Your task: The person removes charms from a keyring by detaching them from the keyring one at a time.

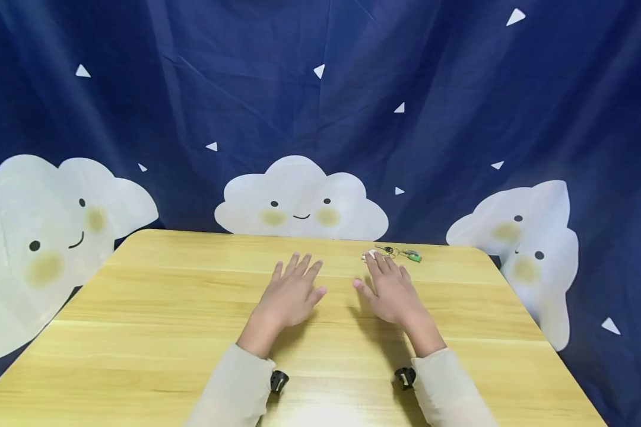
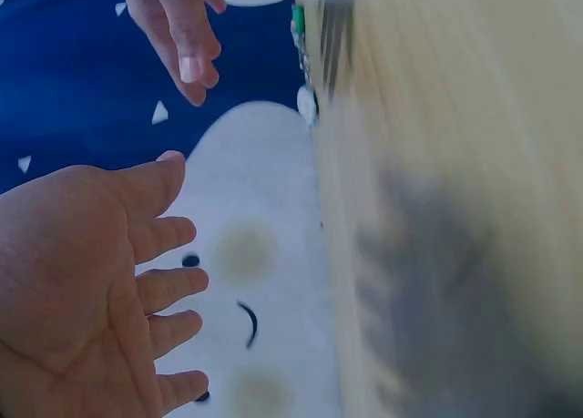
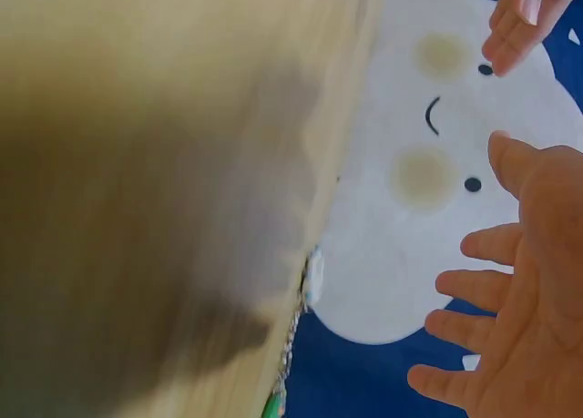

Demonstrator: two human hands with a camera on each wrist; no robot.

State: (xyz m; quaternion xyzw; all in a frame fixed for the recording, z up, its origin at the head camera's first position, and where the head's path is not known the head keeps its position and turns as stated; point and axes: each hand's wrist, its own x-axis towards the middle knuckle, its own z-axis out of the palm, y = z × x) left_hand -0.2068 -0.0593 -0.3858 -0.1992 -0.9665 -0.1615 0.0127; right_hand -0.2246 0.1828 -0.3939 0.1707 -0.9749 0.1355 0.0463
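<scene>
Both hands are held palm down above the wooden table, fingers spread, with their shadows falling on the wood. My left hand holds nothing and is left of the middle. My right hand is also bare, and its fingertips overlap part of a bunch of keys in the head view. The bunch lies near the far edge, with a green tag and a white piece partly hidden behind the fingers. In the right wrist view the chain shows along the table edge, apart from the fingers.
A dark blue curtain printed with white clouds and small triangles hangs right behind the table's far edge. Each wrist bears a small black camera, one at the left cuff and one at the right cuff.
</scene>
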